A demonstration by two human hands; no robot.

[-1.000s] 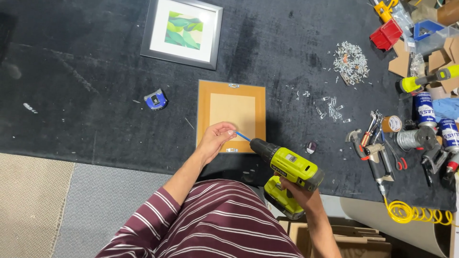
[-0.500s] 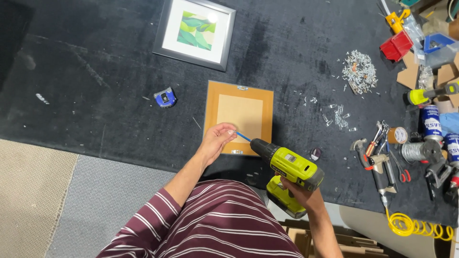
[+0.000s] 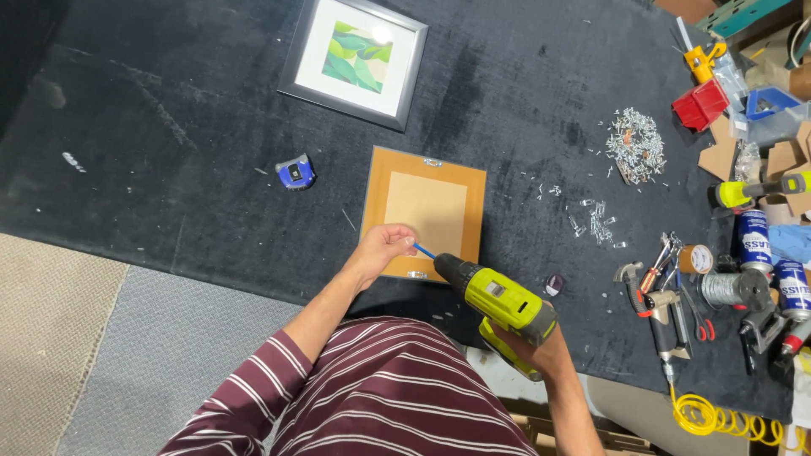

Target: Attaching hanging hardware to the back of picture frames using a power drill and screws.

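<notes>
Right grip [image 3: 541, 342] clenches a drill [image 3: 498, 300]; left grip [image 3: 384, 249] pinches its blue bit [image 3: 424, 251] over the frame's [image 3: 427, 211] near edge. A triggered drill could catch those fingers.

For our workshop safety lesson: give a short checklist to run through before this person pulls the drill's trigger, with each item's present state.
1. Drill held firmly: the right hand wraps the handle of the yellow-green drill. Ok.
2. Bit steadied: the left hand pinches the blue bit near its tip. Fingers this close to the bit: not ok.
3. Work lying flat: the brown frame back lies face down on the black table. Ok.
4. Frame clamped: no clamp shows. Not ok.
5. Bit seated on a screw or mark: hidden by the fingers. Cannot tell.
6. Loose screws away from the frame: ok.
</notes>
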